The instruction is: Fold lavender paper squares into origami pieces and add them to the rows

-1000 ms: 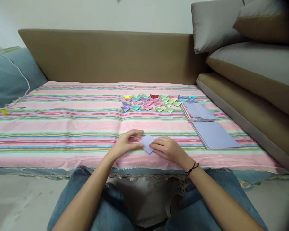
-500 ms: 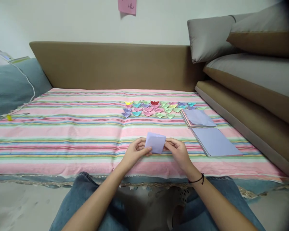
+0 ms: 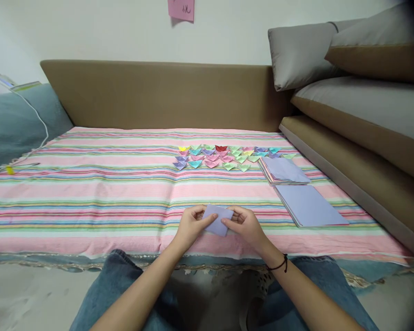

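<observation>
A small folded sheet of lilac paper (image 3: 216, 225) is held between my two hands, just above the striped cloth. My left hand (image 3: 194, 224) grips its left side, thumb lying on the front and fingers behind. On the right side, my right hand (image 3: 244, 224) pinches the paper, its thumb also pressed on the front face. Beyond my hands, rows of small folded paper boats (image 3: 212, 163) in pink, green, blue, purple, yellow and red stand on the cloth.
To the right lie a stack of lilac-topped paper sheets (image 3: 310, 206) and a second paper stack (image 3: 285, 170) behind it. Grey and brown cushions (image 3: 362, 105) pile up at the right. A white cable (image 3: 43, 120) runs along the left over the striped cloth (image 3: 89, 188).
The folded paper has come lower, nearer to me, and is turned to a different angle. My right hand has shifted left, its thumb now on the paper's face.
</observation>
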Available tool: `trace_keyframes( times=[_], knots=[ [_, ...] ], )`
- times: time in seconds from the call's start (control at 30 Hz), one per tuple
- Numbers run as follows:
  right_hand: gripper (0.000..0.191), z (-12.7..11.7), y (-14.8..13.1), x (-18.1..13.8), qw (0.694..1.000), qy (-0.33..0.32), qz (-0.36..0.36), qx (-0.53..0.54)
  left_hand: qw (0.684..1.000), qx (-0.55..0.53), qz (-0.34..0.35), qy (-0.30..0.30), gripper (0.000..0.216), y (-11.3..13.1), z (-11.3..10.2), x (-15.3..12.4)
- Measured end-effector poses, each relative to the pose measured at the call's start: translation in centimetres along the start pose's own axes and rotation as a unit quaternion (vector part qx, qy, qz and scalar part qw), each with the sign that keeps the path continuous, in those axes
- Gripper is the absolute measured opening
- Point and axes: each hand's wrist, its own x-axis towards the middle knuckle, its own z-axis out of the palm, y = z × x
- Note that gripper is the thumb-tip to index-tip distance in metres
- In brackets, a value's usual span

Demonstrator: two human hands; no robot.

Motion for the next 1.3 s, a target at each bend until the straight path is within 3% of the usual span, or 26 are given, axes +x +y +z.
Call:
trace_keyframes(
  times=[0.13,0.27,0.37,0.57,0.7,1.3],
  knots=[
    [0.025,0.3,-0.3,-0.2,1.0,0.027,-0.012,-0.005,0.999,0.02,-0.001,0.036,0.029,-0.1,0.2,-0.3],
    [0.024,0.1,-0.5,-0.2,0.998,0.059,-0.007,-0.015,1.0,-0.025,-0.003,0.006,0.031,0.3,0.2,-0.6],
    [0.023,-0.2,-0.6,-0.1,0.997,0.063,-0.019,-0.046,0.999,0.016,0.036,0.004,0.043,0.5,-0.2,-0.6],
    [0.026,-0.2,-1.0,-0.4,0.985,0.142,-0.077,-0.058,0.999,0.006,-0.003,0.037,0.032,0.3,-0.6,-0.4],
    [0.021,0.0,-1.0,-0.3,0.979,0.178,-0.078,-0.056,0.998,0.005,0.001,0.065,0.029,0.2,-0.2,-0.5],
    [0.028,0.1,-1.3,-0.4,0.979,0.185,-0.07,-0.042,0.995,0.004,0.019,0.097,0.019,-0.1,0.3,-0.7]
  ],
)
